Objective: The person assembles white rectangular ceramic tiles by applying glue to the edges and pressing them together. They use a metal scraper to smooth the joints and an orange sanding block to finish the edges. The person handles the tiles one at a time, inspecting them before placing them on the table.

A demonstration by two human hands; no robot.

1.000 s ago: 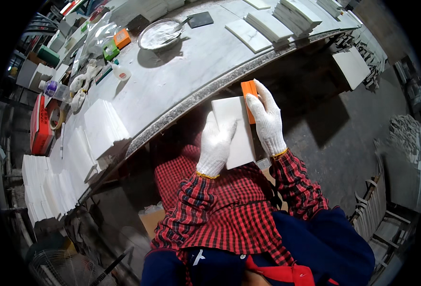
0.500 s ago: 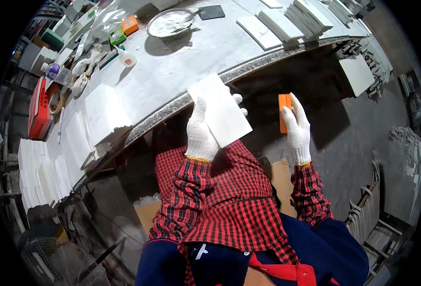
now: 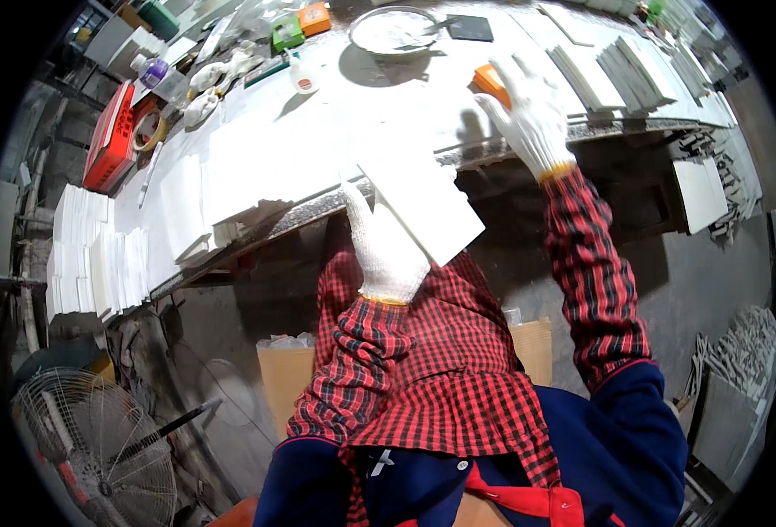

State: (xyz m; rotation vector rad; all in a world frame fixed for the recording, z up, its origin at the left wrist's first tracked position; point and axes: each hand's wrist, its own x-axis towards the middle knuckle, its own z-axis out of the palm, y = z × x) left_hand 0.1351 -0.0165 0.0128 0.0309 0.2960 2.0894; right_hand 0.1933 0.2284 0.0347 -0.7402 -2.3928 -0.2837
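My left hand (image 3: 390,256), in a white knit glove, grips a flat white rectangular tile (image 3: 436,215) in front of the table edge. Its thumb lies along the tile's near side, and the other fingers are mostly hidden beneath. My right hand (image 3: 530,119), gloved the same way, reaches over the table with thumb and fingers spread. An orange block (image 3: 491,84) lies on the tabletop just beyond its fingers, partly covered by them; whether they touch it I cannot tell.
Stacked white tiles stand at the left (image 3: 81,250) and at the far right (image 3: 634,75). A bowl of white paste (image 3: 394,31) sits at the back, with a squeeze bottle (image 3: 302,75) left of it. A fan (image 3: 103,452) stands lower left.
My right hand has moved up and forward over the table and let go of the orange block, which now lies there. The left hand still holds the tile, slightly shifted. The view has shifted.
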